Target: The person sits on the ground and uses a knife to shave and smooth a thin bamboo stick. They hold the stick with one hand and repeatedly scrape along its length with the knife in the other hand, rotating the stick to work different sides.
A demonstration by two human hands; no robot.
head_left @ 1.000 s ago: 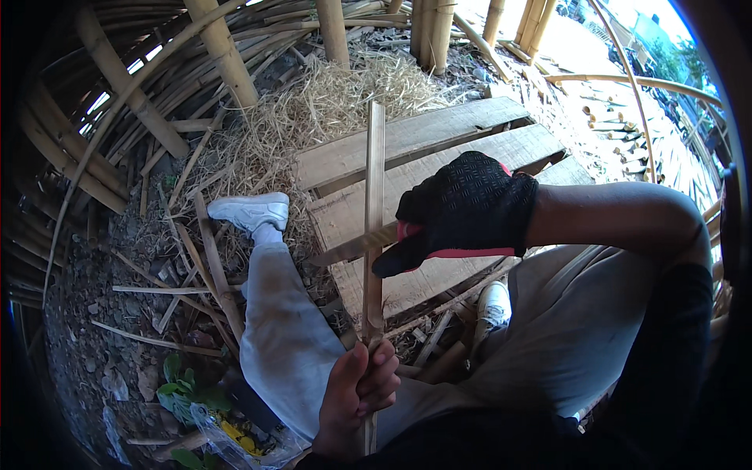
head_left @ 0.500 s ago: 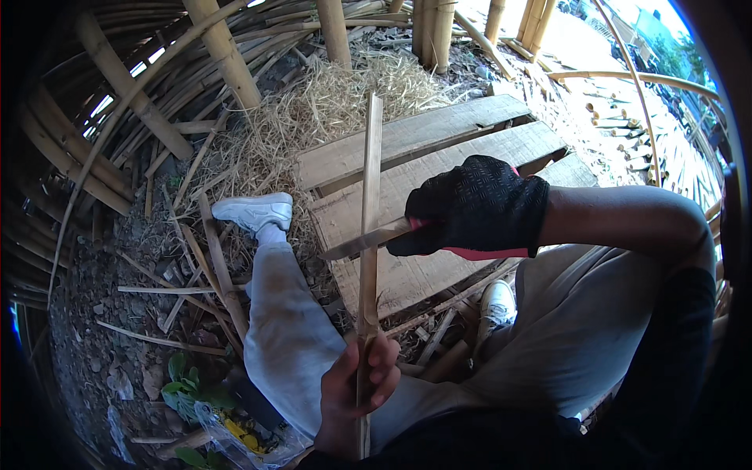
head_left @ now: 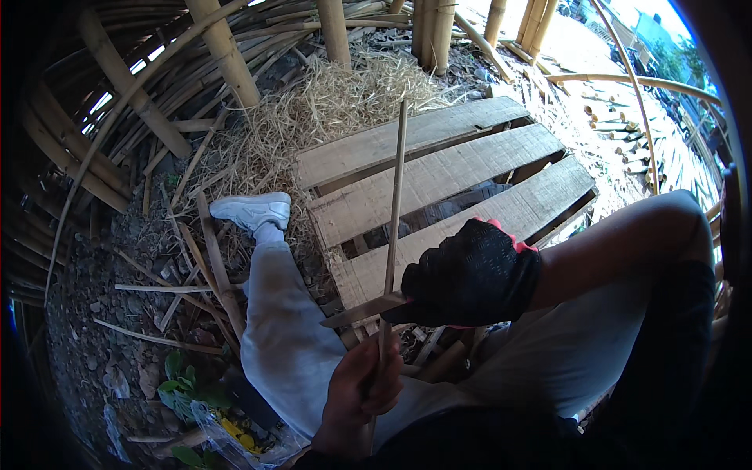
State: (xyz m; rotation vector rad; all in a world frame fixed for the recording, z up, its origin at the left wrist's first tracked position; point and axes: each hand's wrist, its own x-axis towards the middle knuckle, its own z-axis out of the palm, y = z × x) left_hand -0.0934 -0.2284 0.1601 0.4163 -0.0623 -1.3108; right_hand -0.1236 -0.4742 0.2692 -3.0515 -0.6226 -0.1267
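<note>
The left hand (head_left: 364, 381) is closed around a bamboo strip (head_left: 397, 188), long axis running up toward twelve o'clock. Just above that grip, a knife (head_left: 360, 312) crosses the strip, clenched in the gloved right hand (head_left: 471, 276) toward one-thirty.

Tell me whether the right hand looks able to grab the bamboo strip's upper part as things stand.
Probably yes: nothing visible blocks the gloved right hand from the bamboo strip, whose upper part stands free. The knife in its grip would likely hamper grasping, though.
</note>
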